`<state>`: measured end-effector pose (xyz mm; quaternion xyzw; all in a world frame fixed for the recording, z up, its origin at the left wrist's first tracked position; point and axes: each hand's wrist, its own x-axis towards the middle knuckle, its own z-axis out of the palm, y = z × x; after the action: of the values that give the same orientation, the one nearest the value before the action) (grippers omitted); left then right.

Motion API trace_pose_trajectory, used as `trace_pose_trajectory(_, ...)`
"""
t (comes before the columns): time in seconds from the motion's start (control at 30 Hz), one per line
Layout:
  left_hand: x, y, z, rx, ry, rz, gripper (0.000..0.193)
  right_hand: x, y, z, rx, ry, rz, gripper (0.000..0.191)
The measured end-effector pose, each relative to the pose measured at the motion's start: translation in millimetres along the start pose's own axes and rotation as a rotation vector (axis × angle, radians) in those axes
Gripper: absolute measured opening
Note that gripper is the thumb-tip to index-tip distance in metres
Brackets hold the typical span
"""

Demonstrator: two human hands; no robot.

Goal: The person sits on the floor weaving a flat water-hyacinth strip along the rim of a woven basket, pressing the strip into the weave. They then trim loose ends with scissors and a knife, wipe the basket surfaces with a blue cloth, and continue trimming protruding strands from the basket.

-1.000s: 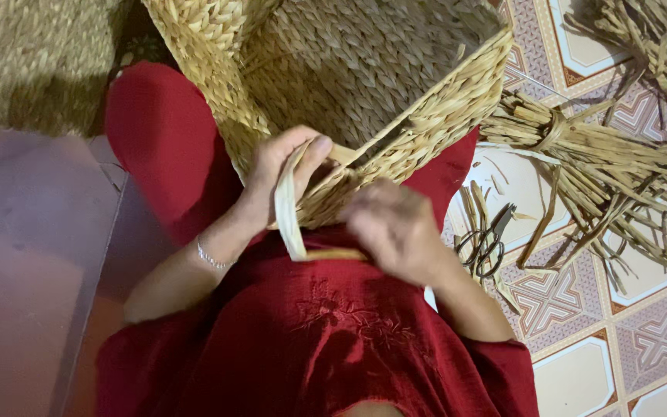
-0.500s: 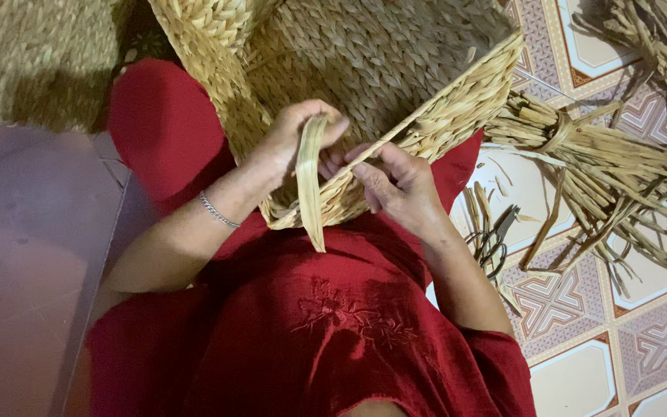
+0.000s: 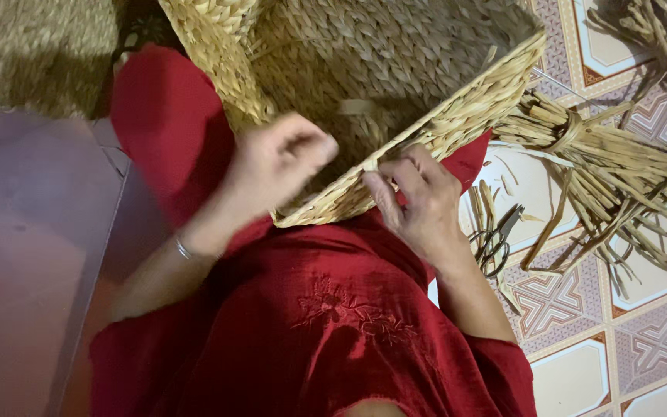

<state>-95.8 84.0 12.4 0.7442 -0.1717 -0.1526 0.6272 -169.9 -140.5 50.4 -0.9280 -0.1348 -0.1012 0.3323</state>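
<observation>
I look down from the head camera at a person in a red garment [image 3: 333, 324] seated on a patterned tiled floor [image 3: 580, 378]; a square woven basket [image 3: 395, 69] of pale dried straw rests tilted across the lap, its open side turned toward me.

The left hand [image 3: 279, 166] is curled into a loose fist just over the near rim of the basket, a thin bracelet [image 3: 183, 249] at the wrist; I cannot tell whether a strand sits inside the fist, since the fingers hide it and the hand is blurred. The right hand [image 3: 422, 205] pinches the rim from outside, thumb and fingertips closed narrowly on a short straw end [image 3: 370, 164] that pokes out of the weave.

I judge the step in hand to be working a strand into the rim; the next move would call for a steady pinch on that end and a firm pull from the left hand, keeping the basket from sliding.

To the right on the floor lie small scissors [image 3: 496, 239] and, beyond them, a tied bundle of dried straw strips [image 3: 611, 177]; a smooth grey-pink surface [image 3: 25, 270] lies at the left.
</observation>
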Motion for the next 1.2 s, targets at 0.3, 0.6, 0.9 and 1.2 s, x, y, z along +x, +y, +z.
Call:
trace_pose_trajectory(0.3,-24.0,5.2,48.0,0.534,0.041,0.472,0.032,-4.4,-15.2,-12.1,-0.188,0.066,-0.178,0.024)
trace_pose_trajectory(0.6,-22.6,-5.9,57.1,0.586,0.034,0.411,0.018,-13.4,-11.4,8.7,-0.040,0.100,-0.129,0.023)
trace_pose_trajectory(0.9,-24.5,6.6,43.2,0.395,0.136,0.480,0.044,-30.1,-18.3,-7.3,-0.014,0.059,-0.219,0.036)
trace_pose_trajectory(1.2,-27.7,4.9,42.2,0.339,0.157,0.485,0.027,-36.9,-51.6,-10.6,0.324,-0.273,-0.407,0.047)
